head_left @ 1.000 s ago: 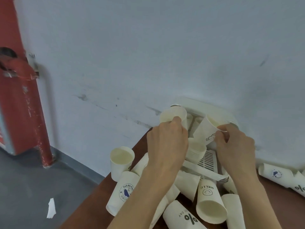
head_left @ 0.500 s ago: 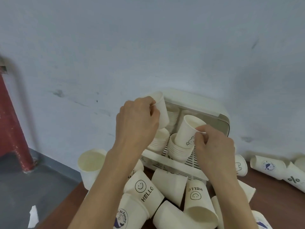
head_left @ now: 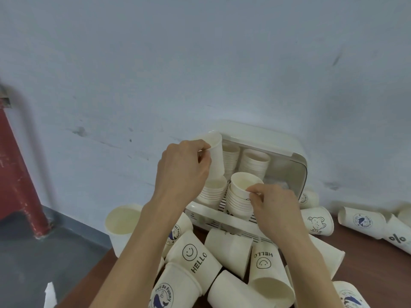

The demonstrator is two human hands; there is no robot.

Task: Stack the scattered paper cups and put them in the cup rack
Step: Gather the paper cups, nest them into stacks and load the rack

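The white cup rack (head_left: 295,165) stands against the wall with several stacks of paper cups inside. My left hand (head_left: 182,170) grips one plain white cup (head_left: 215,154), held tilted above the front left stack (head_left: 211,192). My right hand (head_left: 271,201) pinches the rim of the top cup (head_left: 243,182), which sits on the front right stack (head_left: 238,203). Two taller stacks (head_left: 254,163) stand at the back of the rack. Loose printed cups (head_left: 195,256) lie scattered on the brown table (head_left: 367,263) in front of and beside the rack.
An upright cup (head_left: 122,225) stands at the table's left corner. More cups (head_left: 362,221) lie on their sides at the right by the wall. A red post (head_left: 17,174) and grey floor with a paper scrap (head_left: 49,294) are on the left.
The right hand has lowered its cup down onto the front right stack. The left hand still holds its cup above the front left stack. The view has shifted to show more of the rack.
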